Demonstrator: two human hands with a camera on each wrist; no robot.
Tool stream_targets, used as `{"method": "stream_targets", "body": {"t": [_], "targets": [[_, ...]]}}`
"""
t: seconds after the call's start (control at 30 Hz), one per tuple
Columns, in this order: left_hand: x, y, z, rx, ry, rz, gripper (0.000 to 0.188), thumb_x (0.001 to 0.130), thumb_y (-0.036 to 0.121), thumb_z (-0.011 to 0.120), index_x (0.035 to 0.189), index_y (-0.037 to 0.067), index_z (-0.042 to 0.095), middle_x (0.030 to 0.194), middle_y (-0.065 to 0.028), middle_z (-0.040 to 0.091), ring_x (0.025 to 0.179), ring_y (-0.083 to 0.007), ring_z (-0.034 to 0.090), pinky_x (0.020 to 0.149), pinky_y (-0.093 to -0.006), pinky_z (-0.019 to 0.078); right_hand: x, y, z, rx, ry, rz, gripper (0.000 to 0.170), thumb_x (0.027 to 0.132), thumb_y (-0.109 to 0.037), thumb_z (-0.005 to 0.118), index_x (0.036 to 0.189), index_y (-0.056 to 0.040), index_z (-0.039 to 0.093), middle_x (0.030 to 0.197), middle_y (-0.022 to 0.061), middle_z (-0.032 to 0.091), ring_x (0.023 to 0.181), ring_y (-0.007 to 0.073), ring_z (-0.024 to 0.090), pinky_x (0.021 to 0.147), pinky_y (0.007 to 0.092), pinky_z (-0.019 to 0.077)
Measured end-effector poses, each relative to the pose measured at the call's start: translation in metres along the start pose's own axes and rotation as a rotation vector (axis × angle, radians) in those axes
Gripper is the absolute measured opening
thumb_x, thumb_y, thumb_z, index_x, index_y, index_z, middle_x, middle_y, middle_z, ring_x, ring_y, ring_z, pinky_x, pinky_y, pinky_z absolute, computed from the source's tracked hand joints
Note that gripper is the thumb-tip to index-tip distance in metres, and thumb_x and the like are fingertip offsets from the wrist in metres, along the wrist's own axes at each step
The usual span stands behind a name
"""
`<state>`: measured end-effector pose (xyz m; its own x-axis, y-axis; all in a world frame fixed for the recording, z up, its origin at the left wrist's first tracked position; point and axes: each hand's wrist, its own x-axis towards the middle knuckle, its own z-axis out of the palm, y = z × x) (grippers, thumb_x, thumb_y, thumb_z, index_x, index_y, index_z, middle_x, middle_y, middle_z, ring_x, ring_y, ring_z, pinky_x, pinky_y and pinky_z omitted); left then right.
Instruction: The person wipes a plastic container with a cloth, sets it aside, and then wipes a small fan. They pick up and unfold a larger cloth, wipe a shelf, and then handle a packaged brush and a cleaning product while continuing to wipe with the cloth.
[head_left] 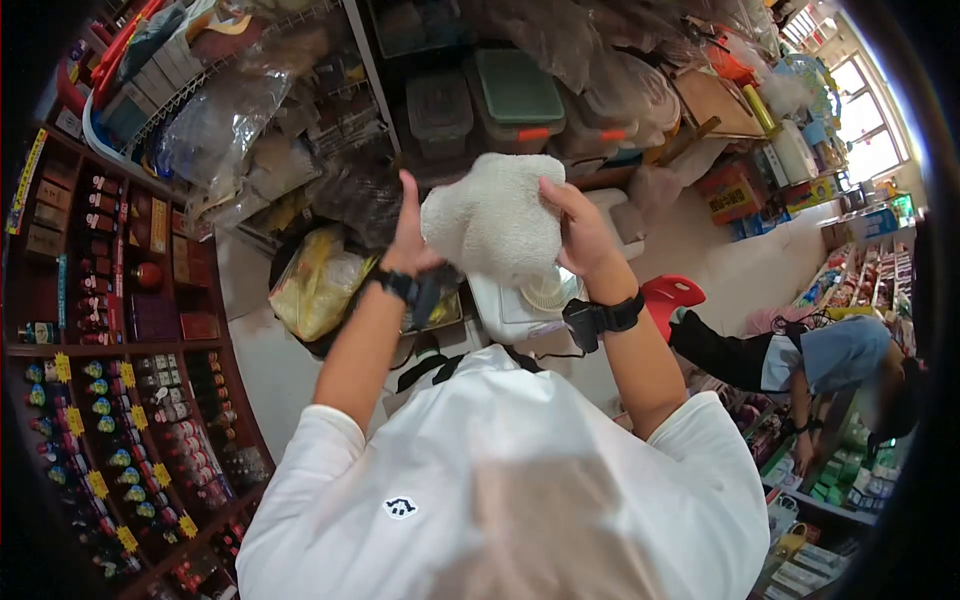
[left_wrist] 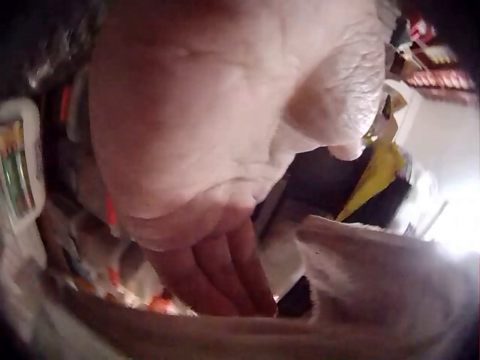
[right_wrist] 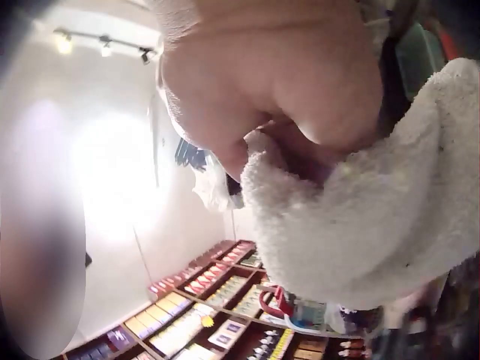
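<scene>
My right hand (head_left: pixel 592 232) pinches the white cloth (head_left: pixel 497 220) | my left hand (head_left: pixel 408 245), fingers straight, at its edge | green lid (head_left: pixel 520 86) beyond

A shop is showing here: reddish-brown wooden shelving (head_left: pixel 150 349) is displaying rows of small bottles (head_left: pixel 187 450), bright-yellow starburst-shaped tags (head_left: pixel 97 484) are punctuating those rows, and a person in a blue-grey top (head_left: pixel 840 355) is bending beside stacked green packages (head_left: pixel 832 485).
</scene>
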<state>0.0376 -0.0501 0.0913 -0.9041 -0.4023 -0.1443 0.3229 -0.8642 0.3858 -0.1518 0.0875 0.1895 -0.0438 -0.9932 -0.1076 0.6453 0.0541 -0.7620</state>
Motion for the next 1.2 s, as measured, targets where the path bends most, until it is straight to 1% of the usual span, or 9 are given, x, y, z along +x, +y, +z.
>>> {"method": "stream_targets", "body": {"t": [0.1, 0.2, 0.27, 0.3, 0.47, 0.67, 0.93, 1.0, 1.2], "targets": [[-0.03, -0.029, -0.016, 0.004, 0.061, 0.04, 0.117, 0.081, 0.094, 0.031, 0.156, 0.003, 0.037, 0.157, -0.0175, 0.044, 0.144, -0.032, 0.044, 0.119, -0.0499, 0.0355, 0.004, 0.012, -0.023, 0.083, 0.025, 0.13, 0.038, 0.1, -0.023, 0.063, 0.127, 0.0035, 0.061, 0.121, 0.0104, 0.07, 0.107, 0.0183, 0.07, 0.093, 0.0347, 0.0565], [-0.052, -0.042, -0.041, -0.074, -0.149, -0.051, 0.093, 0.094, 0.075, 0.048, 0.152, 0.003, 0.043, 0.151, -0.0155, 0.052, 0.137, -0.0291, 0.051, 0.114, -0.0456, 0.0415, 0.006, 0.037, -0.054, -0.113, 0.075, 0.221, 0.039, 0.099, -0.022, 0.067, 0.13, -0.0001, 0.059, 0.124, 0.0084, 0.069, 0.11, 0.0167, 0.067, 0.095, 0.0336, 0.0545], [-0.063, -0.044, -0.034, 0.543, 0.279, 0.002, 0.061, 0.101, 0.042, 0.063, 0.144, 0.001, 0.051, 0.138, -0.0114, 0.061, 0.124, -0.0237, 0.059, 0.105, -0.0398, 0.0478, 0.006, 0.052, -0.061, -0.188, 0.138, 0.319, 0.04, 0.097, -0.02, 0.07, 0.132, -0.0056, 0.059, 0.124, 0.0054, 0.068, 0.112, 0.0161, 0.065, 0.093, 0.0332, 0.0533], [-0.066, -0.041, -0.031, 0.449, 0.318, -0.022, 0.04, 0.1, 0.018, 0.066, 0.135, 0.0, 0.058, 0.126, -0.0073, 0.066, 0.113, -0.0185, 0.062, 0.098, -0.0353, 0.0499, 0.008, 0.068, -0.073, -0.182, 0.139, 0.331, 0.04, 0.097, -0.02, 0.07, 0.132, -0.0056, 0.059, 0.124, 0.0054, 0.068, 0.112, 0.0161, 0.065, 0.093, 0.0332, 0.0533], [-0.07, -0.047, -0.044, 0.469, 0.387, 0.022, 0.04, 0.101, 0.021, 0.065, 0.135, 0.0, 0.059, 0.128, -0.0084, 0.066, 0.115, -0.0206, 0.062, 0.099, -0.0365, 0.0494, 0.021, 0.114, -0.096, -0.23, 0.394, 0.468, 0.047, 0.095, -0.024, 0.072, 0.136, -0.0064, 0.056, 0.121, 0.0069, 0.068, 0.107, 0.0198, 0.067, 0.085, 0.0357, 0.0542], [-0.07, -0.049, -0.06, 0.457, 0.556, 0.065, 0.034, 0.1, 0.017, 0.066, 0.127, -0.001, 0.062, 0.118, -0.0081, 0.069, 0.107, -0.0191, 0.065, 0.094, -0.0344, 0.0502, 0.019, 0.146, -0.098, -0.341, 0.644, 0.287, 0.048, 0.095, -0.021, 0.071, 0.137, -0.0042, 0.055, 0.108, 0.0115, 0.07, 0.087, 0.0178, 0.068, 0.072, 0.0353, 0.0549], [-0.063, -0.041, -0.059, 0.913, 0.727, 0.329, 0.042, 0.085, 0.007, 0.082, 0.116, 0.0, 0.054, 0.11, -0.0131, 0.07, 0.096, -0.0178, 0.067, 0.085, -0.0328, 0.0528, 0.005, 0.127, -0.094, -0.263, 0.227, 0.015, 0.063, 0.08, 0.012, 0.074, 0.14, -0.0006, 0.059, 0.117, 0.0103, 0.07, 0.099, 0.0167, 0.069, 0.083, 0.0293, 0.0563], [-0.06, -0.031, -0.05, 0.901, 0.68, 0.364, 0.047, 0.084, 0.003, 0.082, 0.122, 0.001, 0.054, 0.11, -0.0132, 0.071, 0.098, -0.0169, 0.068, 0.086, -0.031, 0.0539, 0.002, 0.118, -0.092, -0.24, 0.221, 0.051, 0.065, 0.076, 0.013, 0.071, 0.139, 0.0001, 0.059, 0.125, 0.0117, 0.068, 0.106, 0.0177, 0.067, 0.091, 0.0292, 0.0543], [-0.052, 0.003, -0.01, 1.131, 0.384, 0.319, 0.051, 0.083, -0.006, 0.079, 0.129, -0.002, 0.06, 0.113, -0.0101, 0.073, 0.1, -0.0138, 0.069, 0.087, -0.0262, 0.0555, 0.012, 0.071, -0.083, -0.522, 0.223, 0.055, 0.051, 0.072, 0.009, 0.077, 0.122, -0.0009, 0.072, 0.107, 0.009, 0.074, 0.093, 0.0151, 0.069, 0.082, 0.03, 0.0564]]}}
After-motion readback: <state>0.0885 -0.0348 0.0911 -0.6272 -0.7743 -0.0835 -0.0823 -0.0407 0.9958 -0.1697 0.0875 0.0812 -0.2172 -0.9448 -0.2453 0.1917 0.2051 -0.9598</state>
